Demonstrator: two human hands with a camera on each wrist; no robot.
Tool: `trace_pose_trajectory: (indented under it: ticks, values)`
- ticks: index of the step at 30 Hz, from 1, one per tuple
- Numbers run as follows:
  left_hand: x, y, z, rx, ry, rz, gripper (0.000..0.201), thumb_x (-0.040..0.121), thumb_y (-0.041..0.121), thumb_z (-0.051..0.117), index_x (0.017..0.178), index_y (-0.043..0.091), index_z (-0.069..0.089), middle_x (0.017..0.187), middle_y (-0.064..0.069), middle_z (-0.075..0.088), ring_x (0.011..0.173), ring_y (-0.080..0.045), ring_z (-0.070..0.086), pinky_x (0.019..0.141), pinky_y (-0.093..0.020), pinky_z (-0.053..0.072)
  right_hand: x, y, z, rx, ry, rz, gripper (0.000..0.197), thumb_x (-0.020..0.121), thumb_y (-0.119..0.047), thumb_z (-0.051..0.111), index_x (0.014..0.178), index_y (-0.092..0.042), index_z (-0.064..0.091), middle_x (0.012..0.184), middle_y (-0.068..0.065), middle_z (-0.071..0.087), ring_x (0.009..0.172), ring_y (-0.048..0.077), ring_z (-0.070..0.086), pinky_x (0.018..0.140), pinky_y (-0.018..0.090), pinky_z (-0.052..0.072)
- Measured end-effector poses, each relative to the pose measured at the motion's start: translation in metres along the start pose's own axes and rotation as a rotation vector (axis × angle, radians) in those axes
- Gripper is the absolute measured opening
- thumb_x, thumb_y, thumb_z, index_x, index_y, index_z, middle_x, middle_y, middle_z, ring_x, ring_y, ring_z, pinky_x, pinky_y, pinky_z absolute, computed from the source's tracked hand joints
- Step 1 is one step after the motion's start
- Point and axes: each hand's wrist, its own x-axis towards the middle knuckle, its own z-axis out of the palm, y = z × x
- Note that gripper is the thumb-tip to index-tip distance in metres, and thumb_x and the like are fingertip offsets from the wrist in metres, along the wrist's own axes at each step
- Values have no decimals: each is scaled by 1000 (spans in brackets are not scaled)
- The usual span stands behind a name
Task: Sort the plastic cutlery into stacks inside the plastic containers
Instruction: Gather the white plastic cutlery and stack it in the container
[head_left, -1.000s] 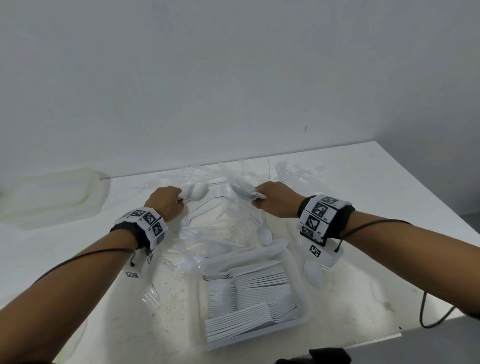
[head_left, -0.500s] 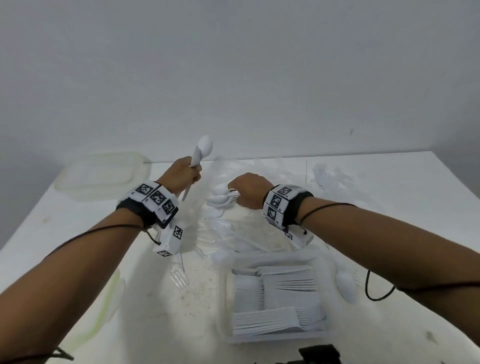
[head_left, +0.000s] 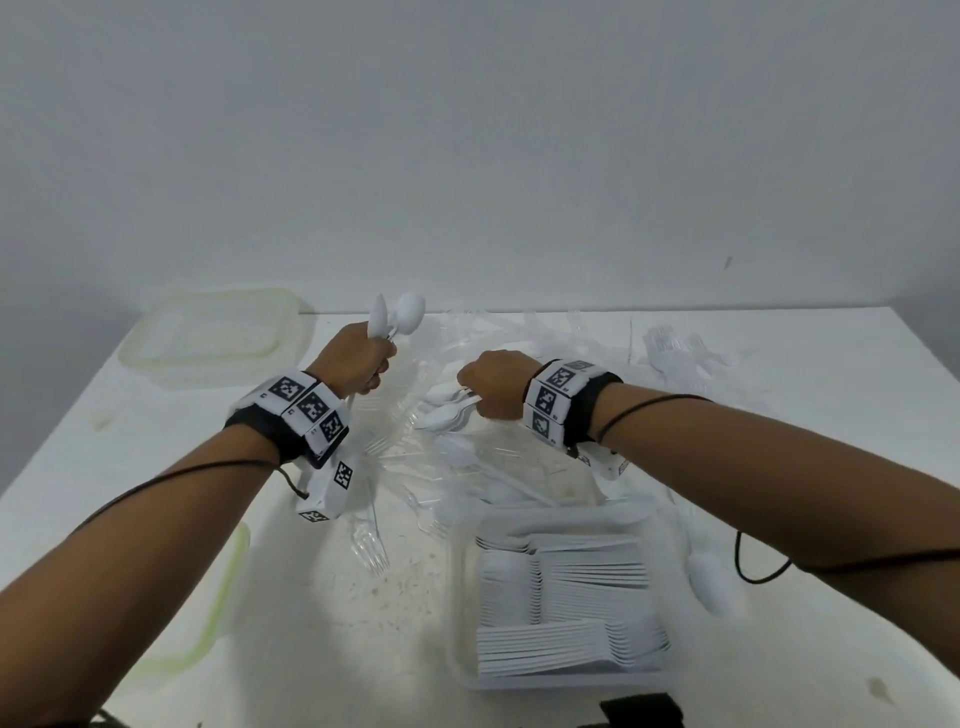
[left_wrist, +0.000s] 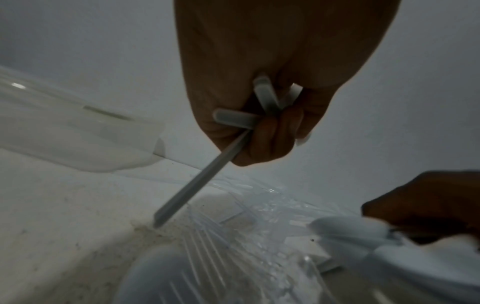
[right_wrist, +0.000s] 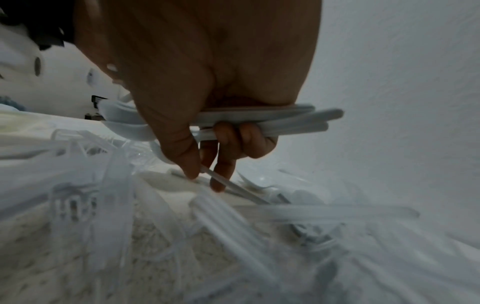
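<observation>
My left hand (head_left: 358, 358) grips a few white plastic spoons (head_left: 397, 317) upright, bowls up; their handles (left_wrist: 233, 117) cross in the fist, one reaching down to the table. My right hand (head_left: 491, 384) holds a bundle of white spoons (head_left: 447, 410) sideways, handles (right_wrist: 298, 121) sticking out right, while thumb and forefinger pinch another white handle (right_wrist: 233, 186) in the pile. A loose heap of clear and white cutlery (head_left: 457, 457) lies between and below both hands. The near container (head_left: 462, 613) holds neat rows of white spoons and forks (head_left: 566, 603).
An empty clear container (head_left: 208, 338) stands at the back left. A green-rimmed lid (head_left: 218, 597) lies at the near left. Clear forks (head_left: 371, 551) lie by the near container, a lone white spoon (head_left: 711, 577) to its right, more cutlery (head_left: 675, 348) at the back right.
My left hand rose from the pile and turned its spoons upright. My right hand moved left over the heap, still holding its bundle. The head view shifted right and nearer.
</observation>
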Motion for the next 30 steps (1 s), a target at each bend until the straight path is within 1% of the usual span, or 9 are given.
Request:
trace_pose_trajectory:
  ticks: [5, 9, 12, 16, 21, 23, 25, 27, 30]
  values:
    - [4, 1, 13, 272, -94, 116, 14, 94, 10, 43, 82, 15, 44, 68, -1, 41, 52, -16, 35, 52, -25, 33, -29, 35, -5, 62, -29, 115, 18, 90, -21, 52, 102, -8, 58, 98, 11, 62, 90, 30, 61, 68, 30, 42]
    - [8, 10, 41, 586, -84, 247, 9, 95, 13, 45, 88, 10, 51, 83, -4, 54, 73, -23, 49, 68, -30, 36, -60, 69, 0, 175, -24, 234, 6, 90, -20, 50, 87, -16, 53, 97, 10, 64, 92, 30, 61, 71, 30, 45]
    - [17, 14, 64, 831, -108, 311, 18, 95, 21, 46, 91, 10, 59, 88, -6, 60, 86, -28, 58, 69, -31, 38, -86, 83, 4, 260, -16, 271, 8, 93, -17, 49, 86, -14, 53, 93, 8, 66, 86, 27, 60, 69, 27, 39]
    - [28, 14, 90, 945, -181, 348, 19, 93, 26, 52, 93, 11, 62, 94, -8, 65, 86, -26, 58, 74, -31, 45, -111, 92, 10, 366, -4, 315, 14, 97, -22, 51, 85, -14, 53, 77, 4, 66, 74, 21, 59, 71, 30, 45]
    - [33, 15, 114, 908, -167, 370, 21, 85, 34, 67, 89, 15, 58, 89, -2, 60, 90, -25, 57, 78, -34, 46, -130, 93, 13, 463, 19, 376, 24, 98, -17, 48, 74, -18, 47, 73, 1, 63, 75, 22, 59, 79, 36, 50]
    - [34, 18, 119, 924, -160, 367, 23, 84, 34, 69, 90, 15, 58, 89, -2, 59, 90, -25, 57, 77, -34, 46, -135, 90, 14, 528, 38, 398, 16, 98, -14, 45, 83, -13, 49, 74, 3, 63, 74, 22, 58, 75, 34, 48]
    - [34, 20, 123, 940, -151, 343, 20, 84, 31, 67, 89, 13, 60, 87, -3, 58, 87, -25, 57, 71, -32, 43, -136, 89, 15, 625, 54, 424, 12, 97, -7, 43, 87, -10, 49, 72, 3, 58, 67, 22, 56, 64, 31, 47]
    - [35, 17, 124, 933, -157, 318, 16, 86, 26, 61, 90, 11, 59, 85, -4, 59, 84, -25, 57, 67, -30, 41, -135, 88, 17, 748, 64, 452, 13, 95, -4, 41, 84, -10, 47, 71, 5, 55, 57, 21, 53, 52, 29, 45]
    - [31, 16, 118, 933, -169, 287, 11, 90, 20, 50, 89, 9, 53, 84, -6, 58, 80, -25, 56, 67, -31, 41, -132, 83, 17, 873, 116, 475, 18, 94, -7, 44, 76, -10, 47, 67, 8, 54, 49, 20, 49, 45, 27, 42]
